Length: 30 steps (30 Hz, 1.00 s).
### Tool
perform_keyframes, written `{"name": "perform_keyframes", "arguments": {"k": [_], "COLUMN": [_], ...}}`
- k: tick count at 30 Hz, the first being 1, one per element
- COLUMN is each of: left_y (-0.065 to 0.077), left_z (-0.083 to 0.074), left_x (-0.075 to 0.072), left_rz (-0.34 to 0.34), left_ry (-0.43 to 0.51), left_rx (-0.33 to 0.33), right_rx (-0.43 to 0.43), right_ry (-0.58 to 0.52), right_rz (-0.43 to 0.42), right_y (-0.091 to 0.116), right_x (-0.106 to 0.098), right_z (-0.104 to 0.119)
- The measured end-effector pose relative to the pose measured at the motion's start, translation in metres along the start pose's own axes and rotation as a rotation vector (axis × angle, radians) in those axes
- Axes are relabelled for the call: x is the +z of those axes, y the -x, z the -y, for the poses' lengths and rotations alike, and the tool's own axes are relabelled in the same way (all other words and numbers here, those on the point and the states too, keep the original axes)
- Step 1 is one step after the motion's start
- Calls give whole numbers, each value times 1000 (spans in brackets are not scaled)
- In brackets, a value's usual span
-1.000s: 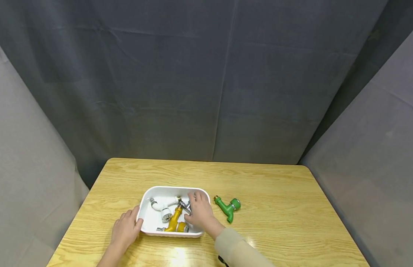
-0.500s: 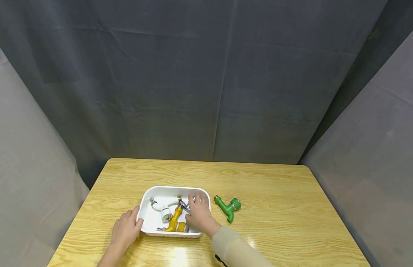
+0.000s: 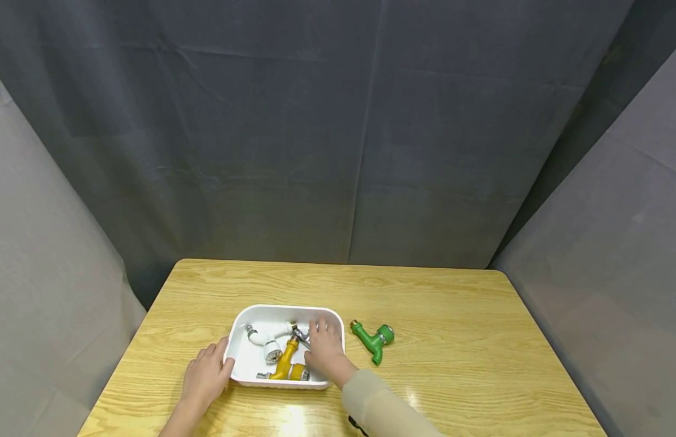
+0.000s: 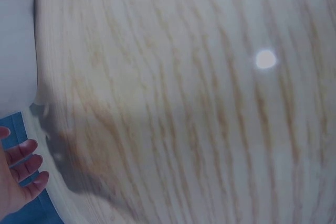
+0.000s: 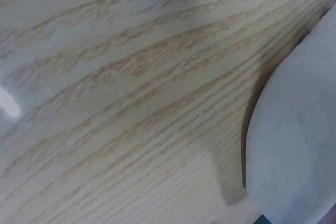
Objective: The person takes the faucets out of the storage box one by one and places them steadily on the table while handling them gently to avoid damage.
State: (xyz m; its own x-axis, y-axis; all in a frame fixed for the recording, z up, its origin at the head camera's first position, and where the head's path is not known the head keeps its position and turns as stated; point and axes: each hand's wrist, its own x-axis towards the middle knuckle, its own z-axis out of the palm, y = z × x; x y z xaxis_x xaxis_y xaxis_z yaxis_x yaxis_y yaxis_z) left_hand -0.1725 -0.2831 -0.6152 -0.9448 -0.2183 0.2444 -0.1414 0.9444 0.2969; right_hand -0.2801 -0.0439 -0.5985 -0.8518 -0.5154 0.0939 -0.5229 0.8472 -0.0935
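Observation:
A white plastic tray point(image 3: 240, 372) stands on the wooden table with several taps in it. Inside lie a white tap point(image 3: 272, 351), a yellow tap point(image 3: 285, 364) and a chrome tap point(image 3: 302, 336) that is partly covered. My left hand point(image 3: 203, 377) rests at the tray's left side, its thumb and fingertips right at the rim. Reaching into the tray's right half, my right hand point(image 3: 325, 352) lies over the chrome tap, fingers pointing away from me. Its palm hides the underside, so I cannot tell whether it grips the tap. The left wrist view shows loosely bent fingers point(image 4: 25, 167).
On the table point(image 3: 452, 340), a green tap point(image 3: 373, 341) lies just right of the tray. A dark grey curtain point(image 3: 261, 152) hangs behind the table, with light cloth panels point(image 3: 611, 243) on both sides.
My right hand has shifted slightly within the tray, its wrist and sleeve drifting left, and less of the chrome tap shows. The left hand, tray and other taps stay put.

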Motion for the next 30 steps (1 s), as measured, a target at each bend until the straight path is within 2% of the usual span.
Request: {"name": "perform_keyframes", "arguments": {"k": [4,14,30], "left_y": [0,1,0], "left_z": [0,-1,-1], "left_x": [0,-1,-3], "left_rz": [-4,5,29], "left_ry": [-1,-1,1], "left_rx": [1,-7,-15], "right_rx": [12,81,125], "right_ry": [19,-72,-79], "right_rz": [3,33,13], "right_y": [-1,-2,-2], "right_x": [2,3,3], "right_z": [1,3,6]}}
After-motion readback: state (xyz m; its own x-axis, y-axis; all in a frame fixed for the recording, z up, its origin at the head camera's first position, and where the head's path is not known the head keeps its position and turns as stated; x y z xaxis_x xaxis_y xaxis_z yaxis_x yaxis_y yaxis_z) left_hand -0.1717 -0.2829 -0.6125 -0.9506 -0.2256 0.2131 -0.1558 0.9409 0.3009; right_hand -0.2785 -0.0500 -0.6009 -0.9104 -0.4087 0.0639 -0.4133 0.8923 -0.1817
